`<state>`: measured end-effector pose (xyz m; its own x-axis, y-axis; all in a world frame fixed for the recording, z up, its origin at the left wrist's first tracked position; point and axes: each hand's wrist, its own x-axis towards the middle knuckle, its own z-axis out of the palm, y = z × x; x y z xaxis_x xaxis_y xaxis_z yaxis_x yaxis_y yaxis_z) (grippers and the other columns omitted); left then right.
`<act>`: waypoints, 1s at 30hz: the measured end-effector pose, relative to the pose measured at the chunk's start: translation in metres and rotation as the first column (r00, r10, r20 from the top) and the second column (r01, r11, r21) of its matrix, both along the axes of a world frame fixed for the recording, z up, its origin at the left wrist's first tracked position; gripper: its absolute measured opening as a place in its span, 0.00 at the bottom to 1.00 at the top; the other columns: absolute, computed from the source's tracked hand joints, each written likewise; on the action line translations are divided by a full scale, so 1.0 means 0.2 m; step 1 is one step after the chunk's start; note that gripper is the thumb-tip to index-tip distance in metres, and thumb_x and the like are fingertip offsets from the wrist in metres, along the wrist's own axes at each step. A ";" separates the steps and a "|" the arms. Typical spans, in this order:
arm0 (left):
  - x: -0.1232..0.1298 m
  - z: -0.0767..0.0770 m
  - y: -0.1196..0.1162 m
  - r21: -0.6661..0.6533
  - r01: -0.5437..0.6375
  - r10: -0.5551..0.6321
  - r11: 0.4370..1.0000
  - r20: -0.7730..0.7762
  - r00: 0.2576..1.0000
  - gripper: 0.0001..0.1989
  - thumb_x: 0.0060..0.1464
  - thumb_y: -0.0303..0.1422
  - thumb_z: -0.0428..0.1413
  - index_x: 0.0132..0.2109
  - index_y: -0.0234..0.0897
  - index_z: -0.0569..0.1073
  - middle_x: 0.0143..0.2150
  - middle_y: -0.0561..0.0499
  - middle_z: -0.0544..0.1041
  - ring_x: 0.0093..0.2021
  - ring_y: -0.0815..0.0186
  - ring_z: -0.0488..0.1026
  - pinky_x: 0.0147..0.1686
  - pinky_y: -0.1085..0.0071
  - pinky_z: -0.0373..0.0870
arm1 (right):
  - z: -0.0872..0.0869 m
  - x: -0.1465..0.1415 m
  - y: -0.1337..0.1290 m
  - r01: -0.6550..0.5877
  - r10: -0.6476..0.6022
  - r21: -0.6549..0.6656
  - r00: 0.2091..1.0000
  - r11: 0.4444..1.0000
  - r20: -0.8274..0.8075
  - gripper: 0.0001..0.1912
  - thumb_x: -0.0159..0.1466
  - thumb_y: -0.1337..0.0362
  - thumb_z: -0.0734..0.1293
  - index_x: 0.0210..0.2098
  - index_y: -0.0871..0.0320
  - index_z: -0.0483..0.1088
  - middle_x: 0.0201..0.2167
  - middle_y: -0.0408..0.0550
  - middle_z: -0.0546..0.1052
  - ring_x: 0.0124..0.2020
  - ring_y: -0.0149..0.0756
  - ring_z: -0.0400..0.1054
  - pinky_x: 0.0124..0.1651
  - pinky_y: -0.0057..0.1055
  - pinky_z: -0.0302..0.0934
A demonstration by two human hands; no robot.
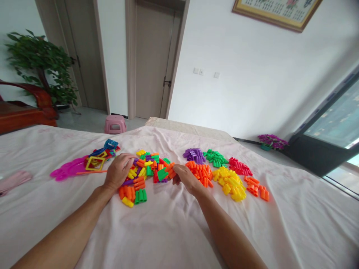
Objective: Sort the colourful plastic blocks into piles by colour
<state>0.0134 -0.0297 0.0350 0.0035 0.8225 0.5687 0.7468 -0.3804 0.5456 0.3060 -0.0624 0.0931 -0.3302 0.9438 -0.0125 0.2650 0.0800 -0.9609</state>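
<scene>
A mixed heap of coloured plastic tube-shaped building pieces [142,173] lies on the cloth between my hands. My left hand [120,170] rests against the heap's left side, its visible fingers stretched over the edge and their tips partly hidden. At the right side of the heap, my right hand [183,175] pinches an orange building piece [169,170]. A green building piece [162,174] is right beside it; whether the two are joined I cannot tell. Loose orange pieces [127,193] and a green piece [140,196] sit at the heap's near edge.
Single-colour piles stand to the right: purple [194,155], green [215,158], red [239,166], orange [202,172] and yellow [230,184]. More orange pieces [252,185] lie beyond the yellow. Leftward are a magenta plastic sheet [68,169] and square frames [95,163].
</scene>
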 end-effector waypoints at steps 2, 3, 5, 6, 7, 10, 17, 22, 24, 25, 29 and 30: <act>0.08 0.06 -0.05 -0.034 0.169 -0.165 0.985 0.082 0.983 0.21 0.65 0.45 0.45 0.49 0.39 0.77 0.53 0.47 0.78 0.56 0.60 0.72 0.59 0.65 0.65 | -0.01 -0.02 0.00 0.026 -0.026 -0.007 0.999 1.000 -0.020 0.16 0.66 0.59 0.57 0.24 0.58 0.67 0.19 0.42 0.71 0.20 0.27 0.64 0.24 0.23 0.57; 0.12 0.08 -0.08 -0.077 0.247 -0.238 0.966 0.114 0.965 0.21 0.64 0.46 0.46 0.51 0.40 0.77 0.54 0.47 0.78 0.56 0.59 0.72 0.59 0.65 0.65 | -0.02 -0.02 0.00 0.035 -0.036 -0.010 0.999 0.999 -0.022 0.16 0.66 0.59 0.57 0.25 0.58 0.66 0.18 0.42 0.71 0.20 0.27 0.64 0.23 0.23 0.57; 0.20 0.12 -0.11 -0.183 0.388 -0.356 0.904 0.184 0.916 0.22 0.62 0.47 0.51 0.55 0.40 0.76 0.55 0.47 0.78 0.57 0.58 0.73 0.58 0.64 0.67 | -0.05 -0.04 0.01 0.035 -0.035 0.003 0.999 0.999 -0.026 0.15 0.66 0.59 0.58 0.26 0.58 0.66 0.18 0.42 0.72 0.19 0.27 0.64 0.23 0.23 0.57; 0.23 0.12 -0.12 -0.231 0.443 -0.396 0.867 0.221 0.891 0.24 0.60 0.48 0.53 0.57 0.40 0.75 0.56 0.46 0.78 0.57 0.58 0.73 0.58 0.64 0.67 | -0.07 -0.05 0.01 0.026 -0.025 0.013 0.999 1.000 -0.035 0.15 0.66 0.58 0.58 0.28 0.58 0.67 0.19 0.42 0.73 0.19 0.28 0.65 0.23 0.23 0.58; 0.25 0.12 -0.13 -0.270 0.481 -0.418 0.834 0.260 0.870 0.26 0.58 0.48 0.56 0.59 0.41 0.74 0.57 0.46 0.77 0.58 0.57 0.73 0.58 0.64 0.67 | -0.09 -0.06 0.01 0.016 -0.014 0.022 0.999 1.000 -0.049 0.14 0.67 0.58 0.58 0.29 0.58 0.67 0.20 0.42 0.73 0.19 0.28 0.66 0.23 0.23 0.59; 0.29 0.10 -0.13 -0.331 0.519 -0.394 0.788 0.377 0.838 0.27 0.54 0.48 0.60 0.57 0.40 0.75 0.56 0.45 0.78 0.56 0.55 0.74 0.56 0.62 0.70 | -0.14 -0.08 0.01 -0.005 0.008 0.034 0.996 0.999 -0.089 0.13 0.67 0.56 0.59 0.33 0.58 0.67 0.22 0.42 0.75 0.21 0.29 0.69 0.24 0.24 0.61; 0.28 0.06 -0.11 -0.404 0.458 -0.346 0.792 0.322 0.881 0.19 0.51 0.46 0.61 0.44 0.37 0.79 0.39 0.48 0.82 0.39 0.58 0.79 0.38 0.67 0.74 | -0.08 -0.01 0.05 0.087 -0.090 0.115 0.996 0.990 0.023 0.13 0.66 0.59 0.58 0.35 0.60 0.71 0.27 0.44 0.76 0.28 0.32 0.71 0.29 0.25 0.61; 0.28 0.07 -0.11 -0.392 0.410 -0.362 0.823 0.195 0.912 0.14 0.50 0.42 0.61 0.41 0.40 0.79 0.37 0.50 0.81 0.37 0.60 0.77 0.37 0.69 0.71 | 0.04 0.23 0.11 0.185 -0.342 0.369 0.840 0.911 0.422 0.11 0.62 0.66 0.61 0.36 0.58 0.75 0.33 0.45 0.79 0.35 0.35 0.71 0.35 0.27 0.58; 0.28 0.08 -0.11 -0.394 0.416 -0.374 0.820 0.181 0.909 0.13 0.50 0.41 0.61 0.40 0.40 0.79 0.37 0.50 0.81 0.37 0.61 0.77 0.37 0.69 0.71 | 0.07 0.29 0.12 0.205 -0.414 0.400 0.723 0.893 0.553 0.13 0.60 0.68 0.62 0.41 0.57 0.76 0.38 0.47 0.80 0.38 0.37 0.72 0.37 0.28 0.57; 0.28 0.09 -0.11 -0.395 0.417 -0.378 0.819 0.175 0.909 0.12 0.50 0.41 0.61 0.40 0.40 0.79 0.36 0.51 0.80 0.37 0.61 0.76 0.36 0.69 0.71 | 0.08 0.31 0.11 0.205 -0.429 0.403 0.667 0.892 0.609 0.15 0.60 0.69 0.62 0.43 0.57 0.76 0.39 0.48 0.80 0.40 0.38 0.72 0.38 0.28 0.57; 0.27 0.11 -0.12 -0.399 0.416 -0.389 0.817 0.151 0.909 0.10 0.51 0.39 0.60 0.39 0.40 0.79 0.36 0.51 0.80 0.36 0.61 0.76 0.35 0.70 0.70 | 0.06 0.30 0.08 0.153 -0.389 0.364 0.516 0.919 0.763 0.16 0.59 0.70 0.62 0.43 0.56 0.76 0.39 0.50 0.80 0.41 0.42 0.73 0.36 0.30 0.54; 0.27 0.11 -0.12 -0.401 0.419 -0.392 0.815 0.152 0.908 0.10 0.51 0.39 0.60 0.40 0.40 0.79 0.37 0.51 0.80 0.36 0.61 0.76 0.35 0.70 0.70 | 0.05 0.29 0.08 0.141 -0.371 0.348 0.488 0.927 0.790 0.15 0.59 0.70 0.62 0.43 0.56 0.76 0.38 0.51 0.80 0.41 0.42 0.73 0.35 0.30 0.54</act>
